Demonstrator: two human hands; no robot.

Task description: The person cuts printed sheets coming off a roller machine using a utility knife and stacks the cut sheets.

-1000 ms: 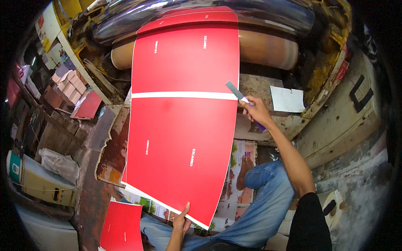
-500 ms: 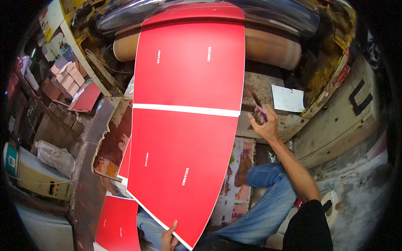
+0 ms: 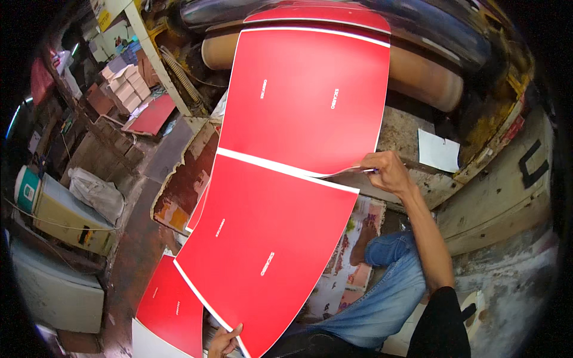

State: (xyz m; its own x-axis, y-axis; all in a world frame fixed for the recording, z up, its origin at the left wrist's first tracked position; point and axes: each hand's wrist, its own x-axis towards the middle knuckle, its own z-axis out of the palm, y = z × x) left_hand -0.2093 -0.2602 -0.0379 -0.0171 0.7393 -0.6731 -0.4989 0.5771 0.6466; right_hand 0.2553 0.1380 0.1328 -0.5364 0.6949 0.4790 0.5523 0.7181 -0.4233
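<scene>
My left hand pinches the lower white-edged border of a red printed sheet, thumb on top. A second red sheet lies above it, running up to the rollers. A white strip lies between them, and toward the right their edges part. My right hand is closed at the upper sheet's lower right corner, which looks lifted. A slim knife with a purple handle shows in its fingers; the blade is mostly hidden.
A machine with a dark glossy roller and a brown roll stands ahead. Another red sheet lies lower left. A white paper sits on a ledge at right. Stacked pale blocks stand far left.
My right hand has moved to the sheets' right edge, where they now part. My left hand has shifted slightly left and down with the lower sheet. The view has turned slightly.
</scene>
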